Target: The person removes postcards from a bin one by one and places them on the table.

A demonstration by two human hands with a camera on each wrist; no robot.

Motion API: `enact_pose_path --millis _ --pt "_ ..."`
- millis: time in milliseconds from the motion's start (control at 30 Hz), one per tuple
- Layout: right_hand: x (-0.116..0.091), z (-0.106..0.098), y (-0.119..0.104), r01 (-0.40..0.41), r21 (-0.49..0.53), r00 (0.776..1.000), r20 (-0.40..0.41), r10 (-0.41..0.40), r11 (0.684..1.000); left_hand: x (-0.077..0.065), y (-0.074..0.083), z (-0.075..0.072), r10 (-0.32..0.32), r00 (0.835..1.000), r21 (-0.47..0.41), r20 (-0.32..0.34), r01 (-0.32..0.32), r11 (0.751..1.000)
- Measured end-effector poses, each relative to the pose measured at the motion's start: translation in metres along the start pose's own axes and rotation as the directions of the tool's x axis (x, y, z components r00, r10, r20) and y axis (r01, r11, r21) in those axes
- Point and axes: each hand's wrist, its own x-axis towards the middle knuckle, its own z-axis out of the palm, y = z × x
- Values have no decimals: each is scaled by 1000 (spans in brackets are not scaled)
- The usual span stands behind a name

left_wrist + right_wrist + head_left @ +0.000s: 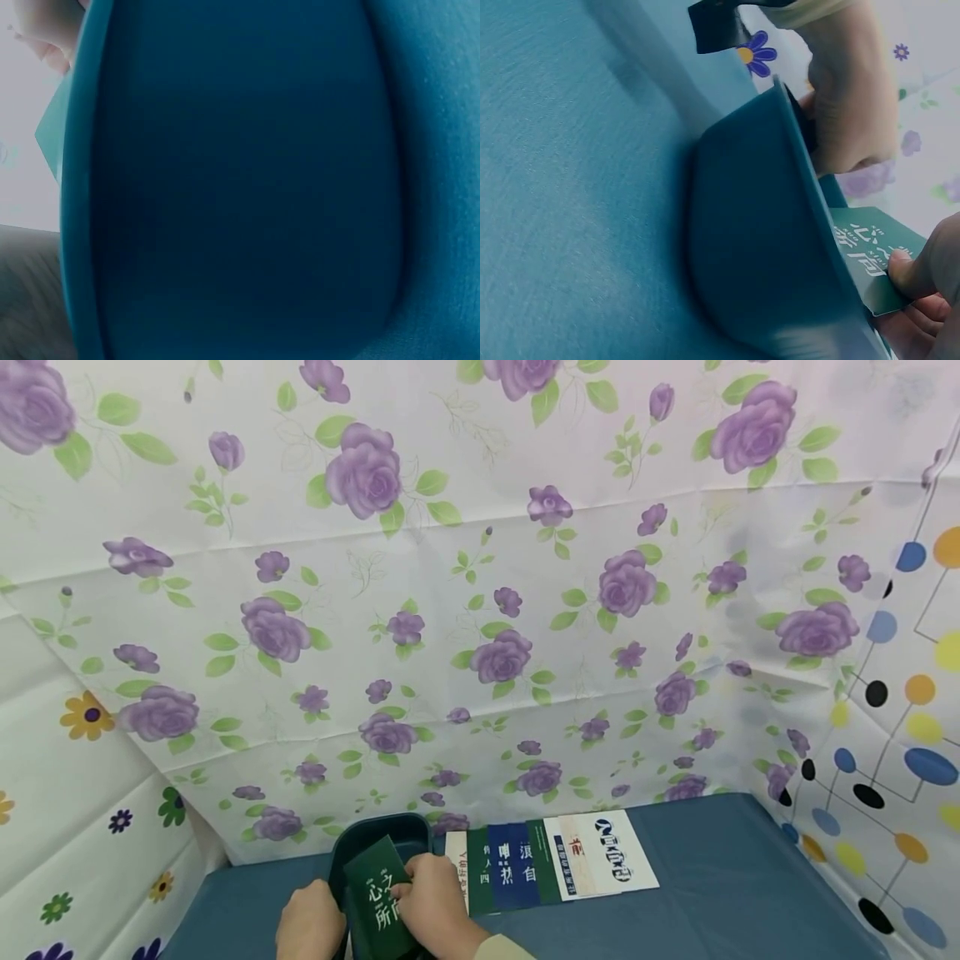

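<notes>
My card (369, 878) was dark green with white lettering, my bin (411, 832) dark teal; the tabletop (720, 868) was blue, the wall sheet (450, 560) white with a purple-and-green floral print, my sleeve (502, 948) pale beige.

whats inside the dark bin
The far inner wall of the bin shows, with a green card held at the opening by the right hand. The card and hand cover the rest, so whatever lies at the bottom can't be seen.

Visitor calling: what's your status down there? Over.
Left hand gripping bin at rim. Right hand pinching green card at bin's opening. Nothing visibly blocking card.
</notes>
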Motion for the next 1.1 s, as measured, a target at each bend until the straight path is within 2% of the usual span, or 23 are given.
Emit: enact_pose_path --millis 300,500,833,1100 --pt "2 -28 5 23 65 999 -49 -20 998 -4 2 -3 -19 1000 5 18 19 1000" --pt "4 -55 14 18 81 995 -103 -10 997 -4 3 0 -34 999 7 -10 34 999" --pt "5 -102 35 37 -27 976 -216 -42 999 -7 5 0 -19 999 -7 -31 19 1000" --pt "1 -135 53 -13 -75 953 -303 -10 997 -6 3 0 -20 1000 -5 -9 20 1000"
